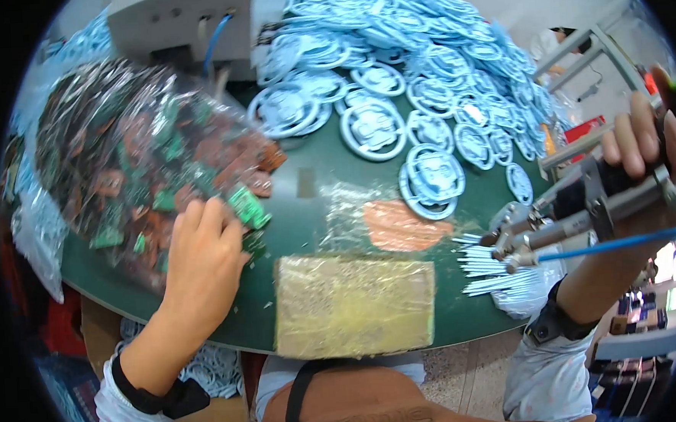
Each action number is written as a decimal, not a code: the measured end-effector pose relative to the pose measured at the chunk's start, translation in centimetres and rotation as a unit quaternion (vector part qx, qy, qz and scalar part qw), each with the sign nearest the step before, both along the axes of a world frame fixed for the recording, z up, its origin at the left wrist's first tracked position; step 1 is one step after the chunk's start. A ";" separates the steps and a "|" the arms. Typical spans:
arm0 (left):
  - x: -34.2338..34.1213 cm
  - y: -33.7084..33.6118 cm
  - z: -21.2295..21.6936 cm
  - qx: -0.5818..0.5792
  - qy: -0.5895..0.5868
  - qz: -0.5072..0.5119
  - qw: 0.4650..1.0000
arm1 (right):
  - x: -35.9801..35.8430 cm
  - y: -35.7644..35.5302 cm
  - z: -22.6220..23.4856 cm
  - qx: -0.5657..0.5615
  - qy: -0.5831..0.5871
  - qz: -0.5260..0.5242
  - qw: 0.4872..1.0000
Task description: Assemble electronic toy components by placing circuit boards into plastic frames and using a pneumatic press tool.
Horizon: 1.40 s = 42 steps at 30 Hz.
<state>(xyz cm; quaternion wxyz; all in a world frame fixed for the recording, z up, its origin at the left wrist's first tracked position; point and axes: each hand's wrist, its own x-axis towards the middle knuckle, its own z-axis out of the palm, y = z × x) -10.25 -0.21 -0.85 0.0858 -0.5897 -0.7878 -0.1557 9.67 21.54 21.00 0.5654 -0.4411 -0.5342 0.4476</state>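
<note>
- the left hand [202, 252] is at the front right edge of a clear plastic bag [88, 102]; its fingers are bent and rather close together, but i cannot tell if something is pinched between them.
- one green circuit board [251, 207] lies just beyond these fingertips, at the mouth of the bag; whether the fingers touch it, i cannot tell.
- the right hand [647, 137] is raised at the far right, with its fingers curled around the dark handle of a metal-tubed tool [561, 228]; a blue hose [622, 242] runs beside the tubes.
- in my judgement, this is an early step of one cycle: the tool is in the grip, while the left hand is perhaps only at the choosing of a board.
- about what is done: a large heap of round blue plastic parts [412, 24] covers the back of the green table [320, 158], and several lie loose before it; i cannot tell which of them, if any, are finished.
- about what is left: many more green and reddish-brown boards [263, 177] are in the bag, so much work seems to remain.
- the yellowish film-wrapped pad [354, 302] lies at the near edge of the table; the blue parts are all beyond it.
- thin pale sticks [486, 268] lie bunched to the right of the pad, near the tool's tip.
</note>
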 end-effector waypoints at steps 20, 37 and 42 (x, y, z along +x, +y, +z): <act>6.3 -1.1 -1.1 0.058 -0.195 -0.241 0.949 | 8.3 17.3 -18.2 0.312 -0.685 0.149 0.641; 9.0 -1.4 -1.1 0.063 -0.247 -0.071 0.964 | 10.4 -2.8 -17.9 0.345 -0.458 0.286 0.768; 9.5 -0.7 1.4 0.077 -0.307 -0.056 0.947 | 17.5 7.9 -20.1 0.307 -0.617 0.216 0.692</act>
